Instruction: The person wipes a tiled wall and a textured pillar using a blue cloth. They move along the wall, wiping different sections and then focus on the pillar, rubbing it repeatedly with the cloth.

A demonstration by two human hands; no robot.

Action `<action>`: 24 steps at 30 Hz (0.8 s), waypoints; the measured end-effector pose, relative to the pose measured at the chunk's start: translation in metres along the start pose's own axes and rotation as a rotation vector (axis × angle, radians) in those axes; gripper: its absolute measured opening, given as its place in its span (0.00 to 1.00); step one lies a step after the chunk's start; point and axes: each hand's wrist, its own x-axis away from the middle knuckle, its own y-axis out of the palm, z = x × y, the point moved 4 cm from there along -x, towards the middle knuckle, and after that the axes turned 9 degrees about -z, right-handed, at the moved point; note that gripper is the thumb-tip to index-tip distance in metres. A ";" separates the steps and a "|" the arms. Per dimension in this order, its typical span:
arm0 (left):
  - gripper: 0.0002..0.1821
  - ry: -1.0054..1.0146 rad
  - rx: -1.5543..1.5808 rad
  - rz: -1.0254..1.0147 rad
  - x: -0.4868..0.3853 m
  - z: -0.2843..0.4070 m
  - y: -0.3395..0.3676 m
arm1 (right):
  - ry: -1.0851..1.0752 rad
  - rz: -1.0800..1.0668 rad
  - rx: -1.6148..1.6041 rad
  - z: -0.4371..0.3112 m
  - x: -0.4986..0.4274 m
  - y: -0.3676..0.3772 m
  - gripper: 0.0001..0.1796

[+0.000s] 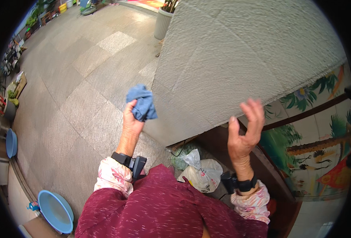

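A crumpled blue cloth (141,102) is bunched in my left hand (133,119), the thumb pressed over its near edge. My left hand hangs over the tiled floor, close to the edge of a large grey slab (211,77) with a rough, textured face. On the other side, my right hand (247,131) is raised with fingers apart and holds nothing. It overlaps the slab's lower edge in the picture; whether it touches the slab I cannot tell. Its fingertips look blurred. Both wrists carry black straps with devices, below floral sleeves.
Tied white plastic bags (203,174) lie under the slab's lower corner, beside a dark cable (180,150). Painted wall tiles (308,145) line the right. Light-blue basins (56,211) stand at left. A ribbed white planter (163,23) stands behind the slab on the floor tiles (83,98).
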 end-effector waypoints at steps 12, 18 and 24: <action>0.18 0.382 -1.265 -0.787 0.039 -0.135 0.185 | -0.180 0.223 0.347 0.065 -0.019 0.023 0.25; 0.08 0.329 -0.604 -0.118 -0.014 -0.034 0.147 | -0.255 0.294 0.382 0.073 -0.019 0.030 0.25; 0.12 0.765 -0.674 -0.075 -0.014 0.011 0.219 | -0.250 0.341 0.343 0.077 -0.017 0.038 0.24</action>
